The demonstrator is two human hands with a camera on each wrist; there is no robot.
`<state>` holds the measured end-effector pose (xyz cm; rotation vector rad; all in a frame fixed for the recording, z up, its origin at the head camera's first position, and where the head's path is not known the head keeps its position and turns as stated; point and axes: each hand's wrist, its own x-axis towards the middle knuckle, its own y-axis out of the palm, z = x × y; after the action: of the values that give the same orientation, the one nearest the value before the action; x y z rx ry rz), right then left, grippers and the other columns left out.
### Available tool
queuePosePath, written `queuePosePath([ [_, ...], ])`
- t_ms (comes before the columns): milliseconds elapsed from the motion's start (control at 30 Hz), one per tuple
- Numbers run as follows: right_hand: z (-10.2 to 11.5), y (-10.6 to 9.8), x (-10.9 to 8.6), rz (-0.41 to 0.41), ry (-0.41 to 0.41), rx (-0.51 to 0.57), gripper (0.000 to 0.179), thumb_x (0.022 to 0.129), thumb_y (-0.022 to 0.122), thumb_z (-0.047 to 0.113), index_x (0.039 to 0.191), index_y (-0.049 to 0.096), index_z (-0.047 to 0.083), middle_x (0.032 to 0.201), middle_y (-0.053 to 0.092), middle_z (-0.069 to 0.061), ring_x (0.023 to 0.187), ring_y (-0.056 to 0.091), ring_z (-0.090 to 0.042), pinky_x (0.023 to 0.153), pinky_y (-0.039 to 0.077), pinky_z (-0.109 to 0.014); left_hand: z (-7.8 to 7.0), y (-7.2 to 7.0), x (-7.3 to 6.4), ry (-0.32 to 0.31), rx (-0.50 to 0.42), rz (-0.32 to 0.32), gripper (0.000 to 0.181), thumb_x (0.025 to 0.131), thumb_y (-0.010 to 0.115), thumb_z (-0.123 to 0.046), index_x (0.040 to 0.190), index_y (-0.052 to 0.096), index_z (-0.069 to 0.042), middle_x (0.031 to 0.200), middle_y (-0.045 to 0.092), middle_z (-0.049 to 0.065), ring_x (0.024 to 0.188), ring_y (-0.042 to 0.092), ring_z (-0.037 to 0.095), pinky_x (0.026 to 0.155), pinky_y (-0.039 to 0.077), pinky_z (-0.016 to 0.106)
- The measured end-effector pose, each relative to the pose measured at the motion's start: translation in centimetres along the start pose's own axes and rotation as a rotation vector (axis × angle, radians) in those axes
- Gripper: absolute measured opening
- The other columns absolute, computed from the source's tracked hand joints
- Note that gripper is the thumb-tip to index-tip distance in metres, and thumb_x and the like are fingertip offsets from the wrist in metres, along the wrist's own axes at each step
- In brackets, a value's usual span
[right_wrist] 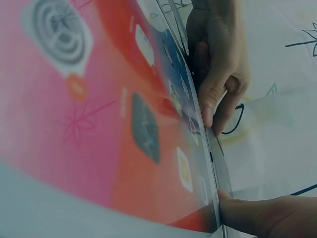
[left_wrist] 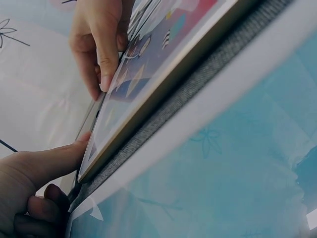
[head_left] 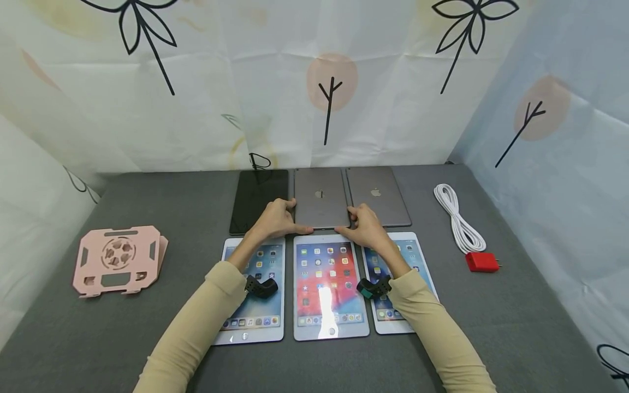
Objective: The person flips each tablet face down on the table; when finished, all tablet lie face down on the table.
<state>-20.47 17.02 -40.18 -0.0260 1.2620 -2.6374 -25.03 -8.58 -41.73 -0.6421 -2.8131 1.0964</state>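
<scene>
A grey tablet (head_left: 321, 196) with an apple logo lies back-up in the middle of the rear row. My left hand (head_left: 277, 221) holds its near left corner, thumb along the near edge and fingers at the side. Around the near right corner, my right hand (head_left: 366, 226) grips in the same way. Both hands show at the edge in the left wrist view, with the left thumb (left_wrist: 62, 161) extended. Just in front lies a white tablet (head_left: 330, 286), its screen lit. My forearms pass over the left white tablet (head_left: 265, 305) and right white tablet (head_left: 413, 251).
A dark-faced tablet (head_left: 257, 196) and another grey tablet (head_left: 380, 194) flank the middle one. Pink stand plates (head_left: 118, 256) lie at the left. At the right are a coiled white cable (head_left: 457, 218) and a red charger plug (head_left: 481, 262). Patterned cloth (head_left: 275, 109) borders the grey table.
</scene>
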Motion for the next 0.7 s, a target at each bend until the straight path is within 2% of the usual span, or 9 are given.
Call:
queuePosePath([
  [133,0.0,0.0,0.0,0.004,-0.002,-0.001,0.073,0.095,0.074,0.023,0.149,0.041,-0.013,0.115,0.053,-0.022,0.088,0.047,-0.024,0.078,0.042,-0.035,0.0,0.0,0.0,0.007,0.006,-0.013,0.103,0.077,0.090,-0.039,0.152,0.038,0.008,0.045,0.052,-0.002,0.040,0.023,0.006,0.044,0.020,0.022],
  [333,0.4,-0.2,-0.1,0.015,0.003,-0.043,0.074,0.096,0.072,0.024,0.151,0.039,-0.012,0.120,0.053,-0.025,0.095,0.049,-0.028,0.084,0.045,-0.041,-0.2,0.0,-0.2,0.011,0.021,-0.014,0.107,0.078,0.089,-0.038,0.156,0.031,0.008,0.045,0.047,-0.006,0.041,0.032,0.005,0.046,0.023,0.022],
  [500,1.2,-0.1,-0.3,0.020,0.010,-0.029,0.081,0.095,0.073,0.029,0.157,0.033,-0.004,0.129,0.053,-0.027,0.107,0.054,-0.035,0.093,0.048,-0.049,-0.1,-0.1,-0.6,-0.003,-0.036,-0.023,0.105,0.081,0.087,-0.035,0.158,0.028,0.005,0.051,0.055,-0.006,0.046,0.040,0.006,0.051,0.033,0.023],
  [700,2.7,-0.2,-0.6,0.039,-0.014,0.034,0.082,0.094,0.074,0.029,0.158,0.033,-0.001,0.131,0.054,-0.026,0.109,0.060,-0.037,0.092,0.053,-0.048,0.2,-0.9,-1.5,0.033,-0.068,-0.049,0.091,0.082,0.087,-0.030,0.155,0.040,0.000,0.067,0.066,0.000,0.057,0.055,0.011,0.065,0.047,0.025],
])
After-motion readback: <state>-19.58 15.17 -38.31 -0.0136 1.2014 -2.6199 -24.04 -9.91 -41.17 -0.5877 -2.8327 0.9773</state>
